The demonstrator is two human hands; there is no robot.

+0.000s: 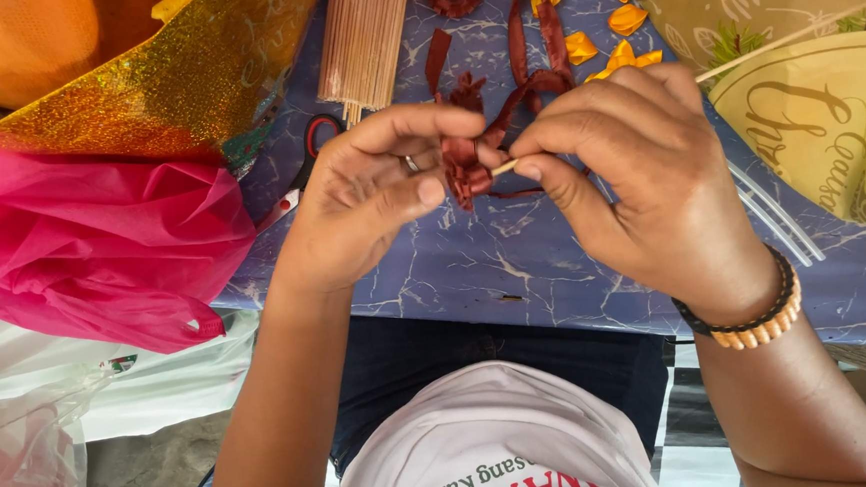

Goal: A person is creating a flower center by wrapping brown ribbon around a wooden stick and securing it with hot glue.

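while both hands work close over the near edge of the blue marbled table (514, 259), the left hand (370, 192) pinches a folded dark red ribbon (463, 166) shut between thumb and fingers, and the right hand (649, 175) grips a thin wooden stick (504, 167) at it. this looks like wrapping; next calls for a tight turn. farther off lie a bundle of sticks (365, 37) and yellow ribbon petals (622, 56).

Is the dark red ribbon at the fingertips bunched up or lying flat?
Bunched: the dark red ribbon is gathered in folds around a thin wooden stick, pinched between both hands.
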